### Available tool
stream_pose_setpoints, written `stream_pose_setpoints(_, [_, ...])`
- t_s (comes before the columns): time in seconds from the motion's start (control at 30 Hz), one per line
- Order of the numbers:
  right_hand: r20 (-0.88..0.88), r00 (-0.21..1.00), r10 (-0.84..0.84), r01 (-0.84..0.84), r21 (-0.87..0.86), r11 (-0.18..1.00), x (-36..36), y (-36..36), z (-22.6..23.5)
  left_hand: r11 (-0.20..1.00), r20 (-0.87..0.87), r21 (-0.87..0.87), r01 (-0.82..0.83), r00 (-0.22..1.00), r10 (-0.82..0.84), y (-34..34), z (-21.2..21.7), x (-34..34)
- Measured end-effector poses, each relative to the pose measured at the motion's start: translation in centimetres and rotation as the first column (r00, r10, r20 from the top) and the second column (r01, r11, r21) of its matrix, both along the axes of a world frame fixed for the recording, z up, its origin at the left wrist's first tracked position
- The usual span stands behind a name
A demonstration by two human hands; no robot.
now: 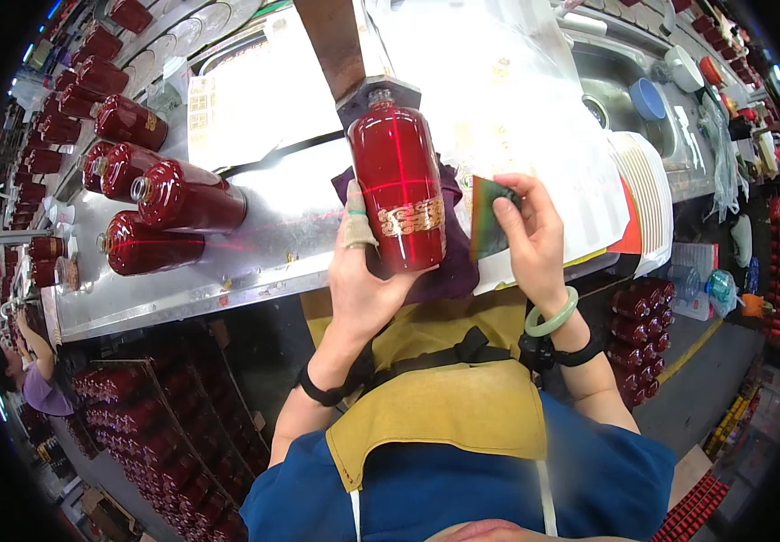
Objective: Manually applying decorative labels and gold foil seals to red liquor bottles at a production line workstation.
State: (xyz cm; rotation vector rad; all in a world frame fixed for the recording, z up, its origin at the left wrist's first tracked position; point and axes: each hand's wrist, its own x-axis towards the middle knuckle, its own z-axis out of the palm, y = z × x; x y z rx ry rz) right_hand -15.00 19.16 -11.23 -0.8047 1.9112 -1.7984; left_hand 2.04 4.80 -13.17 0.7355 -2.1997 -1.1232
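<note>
A glossy red bottle (398, 183) with a gold label band lies on a purple cloth (456, 264) on the steel bench (283, 224), its neck against a dark clamp block (377, 97). Thin red laser lines cross the bottle. My left hand (362, 278) grips its base end, thumb in a taped finger cot. My right hand (529, 233), with a green bangle on the wrist, holds a small dark green scraper card (489, 217) just right of the bottle.
Several red bottles (166, 210) lie on the bench's left side, more further back. A stack of white sheets (646, 191) sits at right near a sink (622, 88) with bowls. Crates of red bottles (153, 434) stand below. Another person (32, 369) works at far left.
</note>
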Motion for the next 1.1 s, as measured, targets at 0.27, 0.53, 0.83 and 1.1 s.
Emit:
stream_pose_setpoints(0.27, [0.007, 0.997, 0.081, -0.081, 0.012, 0.997, 0.2, -1.2, -0.7, 0.855, -0.277, 0.486, 0.179, 0.96, -0.044, -0.3, 1.6, -0.9])
stream_pose_setpoints(0.53, [-0.027, 0.997, 0.077, -0.075, 0.055, 0.996, 0.5, -1.7, -0.4, 0.668, -0.328, 0.725, 0.167, 0.937, 0.121, -0.3, 1.0, -1.7])
stream_pose_setpoints(0.83, [-0.138, 0.988, 0.076, -0.065, 0.078, 0.995, 0.8, -2.9, 1.9, 0.718, -0.335, 0.678, 0.158, 0.936, 0.11, 0.0, 1.5, -1.7])
stream_pose_setpoints(1.1, [-0.287, 0.952, 0.108, -0.074, 0.126, 0.989, 2.1, -5.3, 3.8, 0.852, -0.212, 0.494, 0.172, 0.975, -0.074, -0.1, -0.9, 0.4])
